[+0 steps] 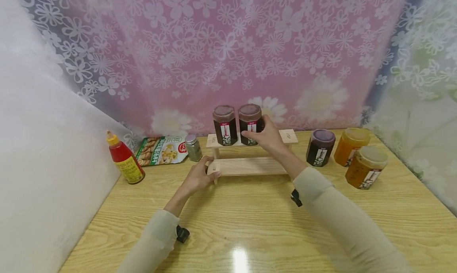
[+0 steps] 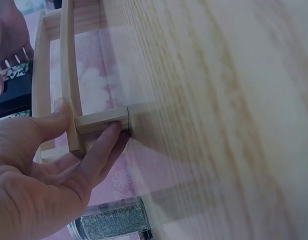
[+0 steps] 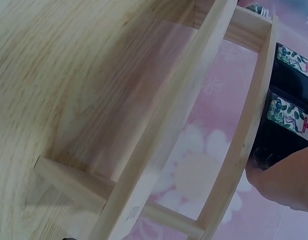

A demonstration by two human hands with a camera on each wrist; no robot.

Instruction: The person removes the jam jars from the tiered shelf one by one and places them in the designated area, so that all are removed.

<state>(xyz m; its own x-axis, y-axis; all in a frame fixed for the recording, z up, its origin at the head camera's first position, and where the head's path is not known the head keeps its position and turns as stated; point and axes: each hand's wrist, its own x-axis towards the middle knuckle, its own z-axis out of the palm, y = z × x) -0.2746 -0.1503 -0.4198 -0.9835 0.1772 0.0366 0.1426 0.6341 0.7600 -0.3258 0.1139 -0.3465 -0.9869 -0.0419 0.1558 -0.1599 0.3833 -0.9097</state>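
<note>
A two-step wooden rack [image 1: 250, 166] stands near the back of the table. My left hand [image 1: 198, 177] grips the left end of its lower step; in the left wrist view the thumb lies on the step and fingers touch the leg [image 2: 101, 120]. On the upper step are two dark jam jars with labels, side by side. My right hand [image 1: 267, 136] holds the right jar [image 1: 250, 118] around its side, thumb at the front. Just left of it stands the other dark jar [image 1: 224, 122]. In the right wrist view the held jar [image 3: 274, 135] sits at the upper step's edge.
Right of the rack stand another dark jar [image 1: 320, 148] and two amber jars, the back one [image 1: 351, 146] and the front one [image 1: 366, 168]. To the left are a spice shaker [image 1: 193, 148], a seasoning packet [image 1: 162, 150] and a red squeeze bottle [image 1: 125, 158]. A floral curtain [image 1: 228, 58] hangs behind.
</note>
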